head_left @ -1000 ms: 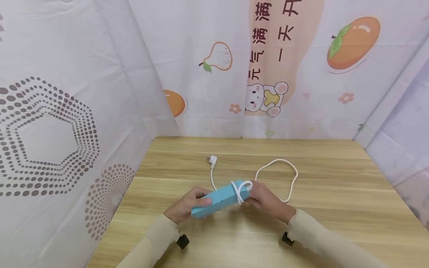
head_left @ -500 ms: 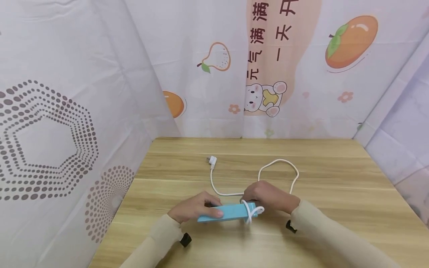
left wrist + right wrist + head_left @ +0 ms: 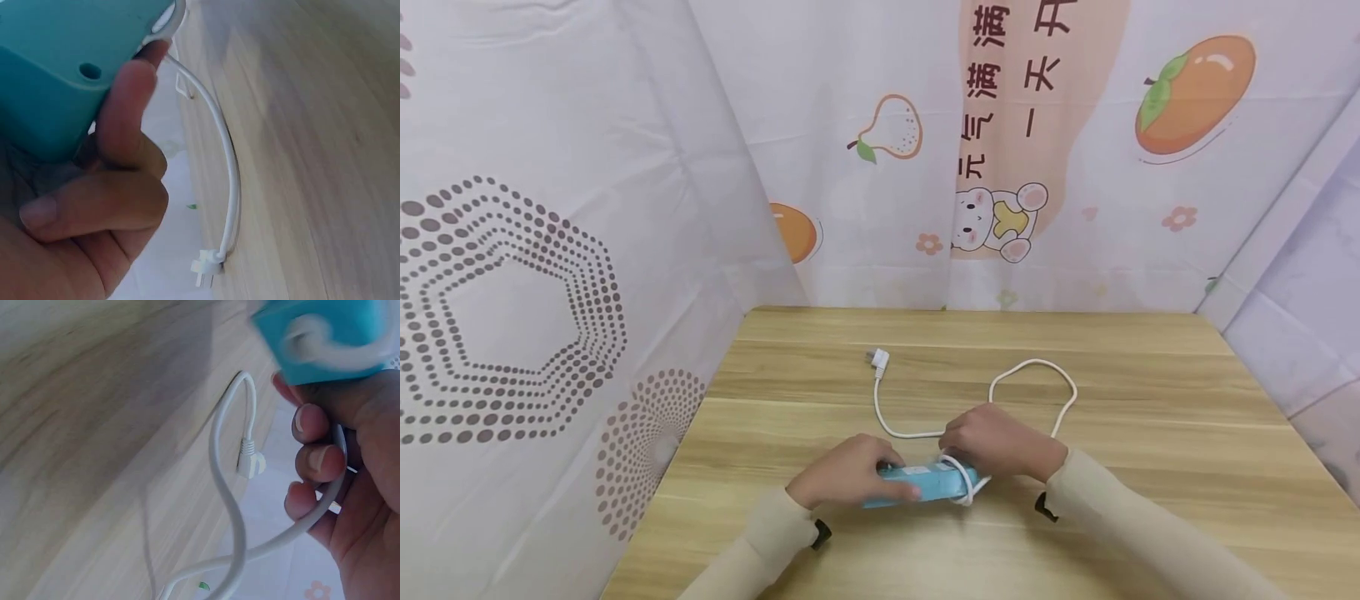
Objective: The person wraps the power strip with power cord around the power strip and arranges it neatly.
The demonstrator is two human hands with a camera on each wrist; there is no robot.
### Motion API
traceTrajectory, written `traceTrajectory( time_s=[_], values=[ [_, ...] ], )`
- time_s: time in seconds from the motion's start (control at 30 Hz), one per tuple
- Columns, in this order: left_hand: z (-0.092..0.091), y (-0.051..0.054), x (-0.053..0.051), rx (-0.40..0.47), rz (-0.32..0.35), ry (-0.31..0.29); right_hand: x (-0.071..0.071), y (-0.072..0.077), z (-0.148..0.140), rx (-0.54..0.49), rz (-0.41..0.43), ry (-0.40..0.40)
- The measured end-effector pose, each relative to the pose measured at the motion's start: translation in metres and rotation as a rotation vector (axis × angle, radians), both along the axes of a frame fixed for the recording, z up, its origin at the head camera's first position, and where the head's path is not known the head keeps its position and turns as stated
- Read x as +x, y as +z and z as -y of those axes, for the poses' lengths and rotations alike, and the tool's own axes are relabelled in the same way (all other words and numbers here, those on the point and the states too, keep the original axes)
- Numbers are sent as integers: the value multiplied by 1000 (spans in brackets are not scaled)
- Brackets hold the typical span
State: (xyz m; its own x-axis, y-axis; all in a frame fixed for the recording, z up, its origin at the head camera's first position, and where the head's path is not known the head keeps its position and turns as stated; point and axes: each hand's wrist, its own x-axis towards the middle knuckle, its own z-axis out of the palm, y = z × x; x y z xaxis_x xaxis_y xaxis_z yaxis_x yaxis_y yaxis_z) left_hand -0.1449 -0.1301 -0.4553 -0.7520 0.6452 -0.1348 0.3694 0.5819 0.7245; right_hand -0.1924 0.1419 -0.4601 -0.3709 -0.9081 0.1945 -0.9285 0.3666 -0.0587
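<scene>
My left hand (image 3: 847, 473) grips the left end of a light-blue power strip (image 3: 936, 485), thumb along its near side. A white cord (image 3: 962, 483) is wound round the strip's right end. In the left wrist view the strip's blue casing (image 3: 56, 69) shows a small dark hole, with my fingers curled beneath it. At the strip's right end, my right hand (image 3: 996, 442) holds the cord. The right wrist view shows the cord (image 3: 287, 536) passing inside the curled fingers, just below the strip's blue end (image 3: 331, 337).
The cord's white plug (image 3: 878, 360) lies on the wooden table (image 3: 805, 375) toward the back left. A loose loop of cord (image 3: 1037, 362) lies behind my right hand. Printed curtains (image 3: 850, 275) hang behind the table and along its sides.
The strip has come down from a tilt to nearly level and rolled, so its face with white patches shows. My right hand has shifted behind its right end, and the wrapped cord has moved with it.
</scene>
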Motion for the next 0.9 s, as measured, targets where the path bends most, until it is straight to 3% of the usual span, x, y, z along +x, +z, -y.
traceTrajectory(
  time_s=[0.13,0.33,0.53,0.63,0.9],
  values=[
    [-2,2,3,-61,-83,21,1,2,0,-1,35,-47],
    [-5,7,6,-133,-234,-46,4,8,-1,-46,137,-91],
    [-9,8,10,-188,-314,-26,7,10,1,-56,138,-139],
    [-12,5,11,-211,-334,-13,9,9,3,-55,123,-170],
    [-14,4,14,-233,-302,56,13,9,8,-76,132,-253]
  ],
)
